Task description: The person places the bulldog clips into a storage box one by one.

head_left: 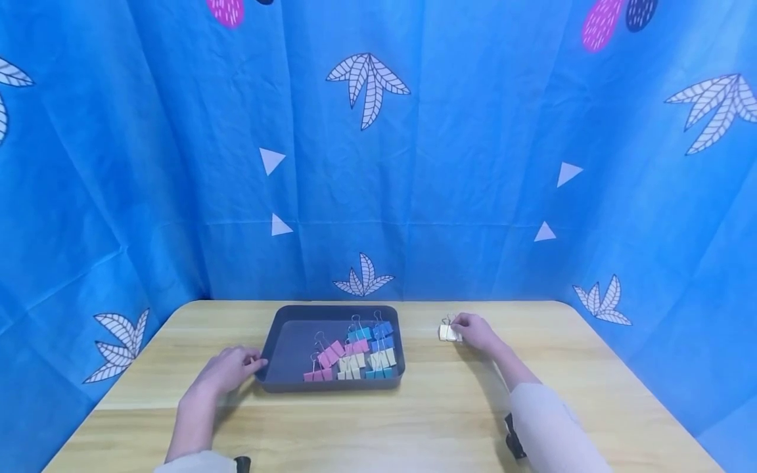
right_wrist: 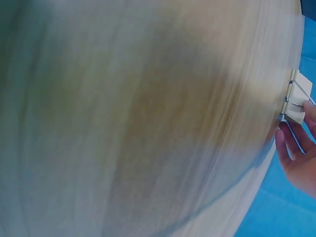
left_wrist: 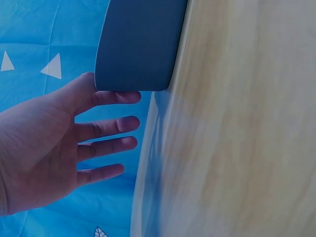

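My left hand (head_left: 227,369) holds the left side of a dark grey tray (head_left: 273,328). In the left wrist view its thumb goes over the tray rim, the index finger lies along the outer wall, and the other fingers are spread. Binder clips fill the tray's right part in slanting rows: pink (head_left: 318,375), pale yellow (head_left: 349,375), teal (head_left: 378,374) and blue (head_left: 383,329). Right of the tray, my right hand (head_left: 478,332) pinches a cream binder clip (right_wrist: 299,94) at the tabletop. Whether a second clip sits beside it, I cannot tell.
The light wooden table (head_left: 355,433) has rounded far corners. Behind it and along both sides hangs a blue patterned curtain (head_left: 473,197). Dark straps (head_left: 513,437) show near both forearms.
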Motion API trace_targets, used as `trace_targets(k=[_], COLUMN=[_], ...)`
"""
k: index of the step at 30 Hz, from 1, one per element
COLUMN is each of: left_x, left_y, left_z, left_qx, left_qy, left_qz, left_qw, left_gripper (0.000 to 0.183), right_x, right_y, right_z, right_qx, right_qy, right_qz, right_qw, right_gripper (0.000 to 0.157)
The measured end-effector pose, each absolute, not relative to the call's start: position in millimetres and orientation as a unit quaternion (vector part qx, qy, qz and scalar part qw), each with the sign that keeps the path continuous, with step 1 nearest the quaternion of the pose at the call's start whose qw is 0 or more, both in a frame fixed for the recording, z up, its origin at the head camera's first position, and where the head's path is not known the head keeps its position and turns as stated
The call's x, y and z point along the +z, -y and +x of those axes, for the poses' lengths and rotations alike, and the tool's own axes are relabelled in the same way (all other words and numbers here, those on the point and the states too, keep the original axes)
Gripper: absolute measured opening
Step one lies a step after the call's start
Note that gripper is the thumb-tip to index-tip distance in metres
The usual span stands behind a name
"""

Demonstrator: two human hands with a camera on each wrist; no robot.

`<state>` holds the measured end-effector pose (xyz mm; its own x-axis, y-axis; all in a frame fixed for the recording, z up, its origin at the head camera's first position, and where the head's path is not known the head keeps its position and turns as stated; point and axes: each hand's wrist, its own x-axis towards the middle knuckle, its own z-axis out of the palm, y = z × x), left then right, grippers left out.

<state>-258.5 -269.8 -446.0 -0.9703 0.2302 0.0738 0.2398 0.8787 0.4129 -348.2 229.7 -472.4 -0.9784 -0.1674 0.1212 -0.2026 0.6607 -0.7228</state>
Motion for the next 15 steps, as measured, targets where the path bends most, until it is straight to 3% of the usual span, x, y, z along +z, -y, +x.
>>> trace_targets(k=[15], left_x=[-444.5], left_y=[269.0], left_z=[-258.1], left_qx=[-0.202], left_qy=[0.971], left_qz=[-0.128], left_qw=[0.02], left_gripper=[0.032], right_x=[-472.6], right_y=[-228.2], right_z=[-352.8], right_qx=[0.406], right_qy=[0.91], right_qz=[0.078], right_qw=[0.035], right_gripper=[0.017])
